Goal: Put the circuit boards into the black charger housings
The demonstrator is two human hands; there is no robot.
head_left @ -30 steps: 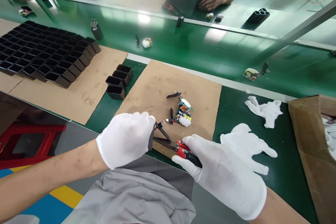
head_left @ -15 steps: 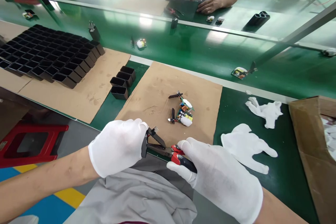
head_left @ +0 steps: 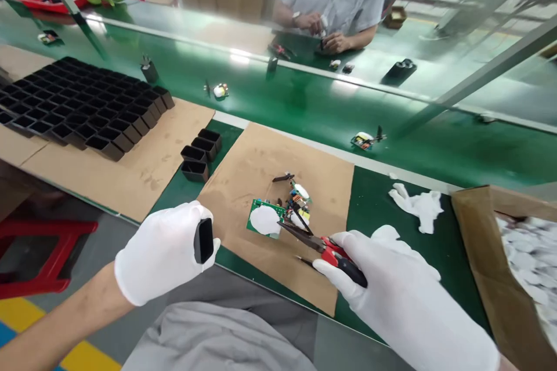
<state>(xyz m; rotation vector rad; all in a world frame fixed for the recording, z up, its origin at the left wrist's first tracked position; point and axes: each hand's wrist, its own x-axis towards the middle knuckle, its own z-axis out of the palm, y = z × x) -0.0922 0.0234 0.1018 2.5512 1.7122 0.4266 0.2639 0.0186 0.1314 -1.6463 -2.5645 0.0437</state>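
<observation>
My left hand (head_left: 163,252), in a white glove, is closed around a small black plastic housing (head_left: 203,241), its open end facing right. In my right hand (head_left: 391,290), also gloved, is a pair of pliers (head_left: 328,249) with red and black handles. The jaws reach to the edge of a green circuit board (head_left: 251,220) with a round white pad (head_left: 265,219); whether they grip it I cannot tell. Beside this board, two assembled boards (head_left: 300,190) with black plug pieces lie on the cardboard sheet (head_left: 235,168). A dark pointed tip (head_left: 306,261) shows below the pliers.
Rows of black housings (head_left: 78,104) stand at left, with several more (head_left: 195,171) nearer the middle. White gloves (head_left: 420,206) and a cardboard box (head_left: 478,243) of white pieces are at right. Across the green belt (head_left: 296,90), a co-worker's hands (head_left: 335,42) handle something small.
The circuit board has come out of the black housing. My right hand and the pliers have moved right; my left hand has moved left with the housing. The camera view has shifted too.
</observation>
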